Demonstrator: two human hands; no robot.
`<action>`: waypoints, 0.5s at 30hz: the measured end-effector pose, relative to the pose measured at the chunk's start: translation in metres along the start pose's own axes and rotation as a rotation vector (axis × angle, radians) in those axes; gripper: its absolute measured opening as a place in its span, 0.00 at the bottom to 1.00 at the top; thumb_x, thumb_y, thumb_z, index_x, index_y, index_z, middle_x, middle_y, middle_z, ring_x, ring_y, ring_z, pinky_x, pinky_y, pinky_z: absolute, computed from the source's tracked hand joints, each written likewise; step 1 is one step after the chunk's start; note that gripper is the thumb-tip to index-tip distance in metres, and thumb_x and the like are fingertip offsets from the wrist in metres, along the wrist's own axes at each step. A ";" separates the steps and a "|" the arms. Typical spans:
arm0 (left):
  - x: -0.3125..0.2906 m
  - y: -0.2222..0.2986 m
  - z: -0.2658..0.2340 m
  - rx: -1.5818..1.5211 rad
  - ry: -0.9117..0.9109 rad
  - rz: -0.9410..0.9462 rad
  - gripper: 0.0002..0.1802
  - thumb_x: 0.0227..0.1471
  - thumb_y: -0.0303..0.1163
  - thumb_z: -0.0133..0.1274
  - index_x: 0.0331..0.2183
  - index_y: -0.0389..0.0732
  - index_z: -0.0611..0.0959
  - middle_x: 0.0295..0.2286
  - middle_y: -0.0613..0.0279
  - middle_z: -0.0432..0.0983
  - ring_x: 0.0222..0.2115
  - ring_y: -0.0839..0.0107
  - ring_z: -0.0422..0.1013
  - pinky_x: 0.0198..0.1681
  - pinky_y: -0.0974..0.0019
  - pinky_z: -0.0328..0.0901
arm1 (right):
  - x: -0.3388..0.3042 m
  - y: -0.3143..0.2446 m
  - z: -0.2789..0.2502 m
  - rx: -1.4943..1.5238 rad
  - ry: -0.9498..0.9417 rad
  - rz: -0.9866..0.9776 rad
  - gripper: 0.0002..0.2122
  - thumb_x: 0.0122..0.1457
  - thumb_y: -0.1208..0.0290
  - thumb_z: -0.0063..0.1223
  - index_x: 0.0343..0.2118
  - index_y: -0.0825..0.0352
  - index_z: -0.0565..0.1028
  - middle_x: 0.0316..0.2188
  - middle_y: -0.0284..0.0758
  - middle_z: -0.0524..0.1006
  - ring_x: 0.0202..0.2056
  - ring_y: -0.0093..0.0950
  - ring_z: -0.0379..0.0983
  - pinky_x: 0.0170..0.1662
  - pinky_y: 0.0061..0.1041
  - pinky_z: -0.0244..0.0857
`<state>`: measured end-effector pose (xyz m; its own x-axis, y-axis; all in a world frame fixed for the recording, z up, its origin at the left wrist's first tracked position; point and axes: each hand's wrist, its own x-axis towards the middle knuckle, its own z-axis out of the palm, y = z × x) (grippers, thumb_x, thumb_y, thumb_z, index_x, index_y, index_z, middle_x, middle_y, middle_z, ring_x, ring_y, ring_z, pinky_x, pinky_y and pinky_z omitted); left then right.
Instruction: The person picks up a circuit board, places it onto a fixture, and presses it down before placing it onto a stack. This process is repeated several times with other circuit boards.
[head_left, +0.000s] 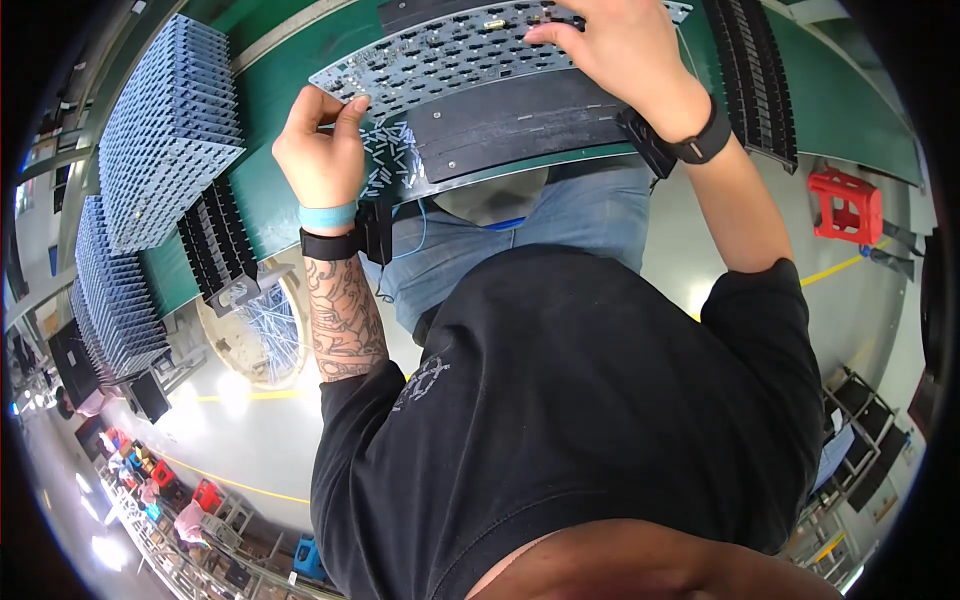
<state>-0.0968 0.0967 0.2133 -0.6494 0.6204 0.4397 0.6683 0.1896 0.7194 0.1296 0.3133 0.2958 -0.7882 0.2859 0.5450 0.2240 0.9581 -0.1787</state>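
Observation:
A long pale grey circuit panel, full of dark slots, lies across the bench in front of me, tilted in the view. At its near left corner is my left hand, fingers curled and thumb close to the index finger; what sits between them is hidden. Over the panel's right part reaches my right hand, thumb stretched out above the surface and apart from the fingers, which the top edge partly cuts off. A loose pile of small pale pins lies beside my left hand. Under the panel's near side sits a black hinged fixture.
Tall stacks of similar panels stand at the left in black slotted racks. Another black slotted rack stands at the right on the green bench. Below are a round tub of thin pale strips and a red stool.

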 end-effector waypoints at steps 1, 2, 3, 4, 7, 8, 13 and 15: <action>0.002 -0.004 0.000 -0.007 0.005 -0.002 0.15 0.48 0.26 0.69 0.25 0.36 0.76 0.19 0.60 0.77 0.19 0.74 0.71 0.27 0.71 0.66 | 0.003 0.001 0.001 -0.006 -0.004 -0.005 0.12 0.47 0.66 0.68 0.28 0.63 0.73 0.24 0.38 0.75 0.33 0.41 0.75 0.38 0.38 0.65; 0.004 -0.004 0.002 -0.016 -0.009 -0.016 0.15 0.48 0.26 0.69 0.25 0.36 0.76 0.20 0.60 0.77 0.20 0.75 0.71 0.27 0.71 0.66 | 0.005 0.002 0.002 0.001 0.004 0.002 0.13 0.47 0.66 0.68 0.28 0.64 0.74 0.24 0.39 0.76 0.33 0.42 0.75 0.37 0.39 0.66; 0.006 -0.004 0.003 -0.025 -0.021 -0.031 0.15 0.48 0.26 0.69 0.24 0.36 0.76 0.20 0.60 0.77 0.20 0.76 0.71 0.27 0.71 0.66 | 0.007 0.003 0.003 0.008 0.011 0.008 0.13 0.46 0.65 0.69 0.28 0.65 0.75 0.24 0.40 0.76 0.33 0.43 0.76 0.37 0.39 0.66; 0.006 -0.004 0.002 -0.029 -0.030 -0.047 0.16 0.48 0.26 0.70 0.24 0.36 0.75 0.20 0.61 0.78 0.21 0.77 0.71 0.27 0.71 0.66 | 0.008 0.004 0.003 0.020 0.019 0.010 0.14 0.46 0.64 0.70 0.29 0.65 0.75 0.24 0.40 0.77 0.32 0.43 0.76 0.37 0.40 0.67; 0.015 -0.007 0.000 -0.028 -0.052 -0.068 0.12 0.49 0.27 0.69 0.28 0.37 0.80 0.22 0.62 0.79 0.22 0.78 0.72 0.28 0.72 0.67 | 0.019 0.014 0.006 0.024 -0.067 0.025 0.15 0.46 0.64 0.71 0.30 0.66 0.77 0.25 0.41 0.78 0.32 0.46 0.76 0.36 0.40 0.68; 0.018 -0.006 0.000 -0.025 -0.068 -0.073 0.10 0.49 0.27 0.69 0.30 0.37 0.82 0.23 0.62 0.80 0.23 0.79 0.73 0.28 0.73 0.67 | 0.023 0.015 0.005 0.025 -0.104 0.038 0.15 0.46 0.63 0.71 0.30 0.67 0.77 0.25 0.42 0.79 0.32 0.47 0.77 0.36 0.40 0.69; 0.005 0.035 -0.030 -0.219 0.088 -0.081 0.12 0.55 0.28 0.66 0.42 0.37 0.86 0.30 0.65 0.83 0.29 0.80 0.75 0.32 0.75 0.68 | 0.037 0.029 -0.055 -0.119 -0.050 0.236 0.15 0.47 0.63 0.72 0.29 0.68 0.78 0.25 0.44 0.79 0.31 0.48 0.77 0.34 0.38 0.70; -0.012 0.039 -0.043 -0.301 0.131 -0.145 0.13 0.58 0.27 0.63 0.44 0.35 0.86 0.32 0.64 0.82 0.31 0.79 0.76 0.35 0.75 0.68 | 0.022 0.079 -0.084 0.200 -0.035 0.401 0.15 0.50 0.63 0.70 0.35 0.67 0.79 0.26 0.46 0.79 0.31 0.47 0.76 0.34 0.33 0.70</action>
<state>-0.0787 0.0641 0.2595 -0.7839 0.4969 0.3723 0.4412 0.0239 0.8971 0.1785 0.3967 0.3628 -0.6817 0.6296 0.3728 0.4030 0.7483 -0.5268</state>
